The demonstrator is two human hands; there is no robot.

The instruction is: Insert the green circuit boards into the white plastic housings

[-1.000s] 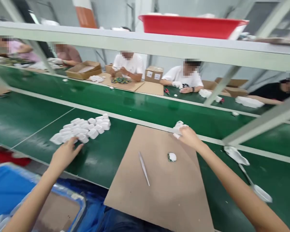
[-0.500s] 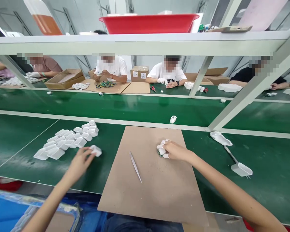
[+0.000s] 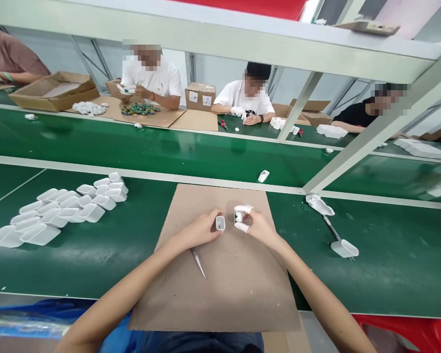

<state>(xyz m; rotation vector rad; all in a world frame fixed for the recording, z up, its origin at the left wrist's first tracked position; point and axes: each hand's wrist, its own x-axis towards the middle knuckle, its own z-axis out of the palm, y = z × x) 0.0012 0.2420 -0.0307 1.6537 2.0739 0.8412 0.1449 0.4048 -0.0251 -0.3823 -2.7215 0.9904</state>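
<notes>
Over the brown cardboard sheet (image 3: 220, 299), my left hand (image 3: 204, 228) is closed around a small white plastic housing (image 3: 220, 224), its open end turned towards the right. A short gap away, my right hand (image 3: 257, 226), with white finger cots on its fingertips, pinches a small circuit board (image 3: 238, 216). The fingers cover much of this board. Partly under my left forearm lies a pair of metal tweezers (image 3: 198, 264) on the cardboard. Several more white housings (image 3: 44, 233) stand in rows on the green table to the left, their open ends showing.
A green conveyor belt (image 3: 161, 153) runs behind the table, carrying a white part (image 3: 263, 176). At right lie a white housing with metal pins (image 3: 344, 248), a tool and a crumpled white piece (image 3: 319, 204). A shelf (image 3: 220, 41) crosses overhead; co-workers sit opposite.
My left hand has brought a white housing from the left side of the table to above the cardboard. My right hand has turned the circuit board towards it. The camera view has shifted.
</notes>
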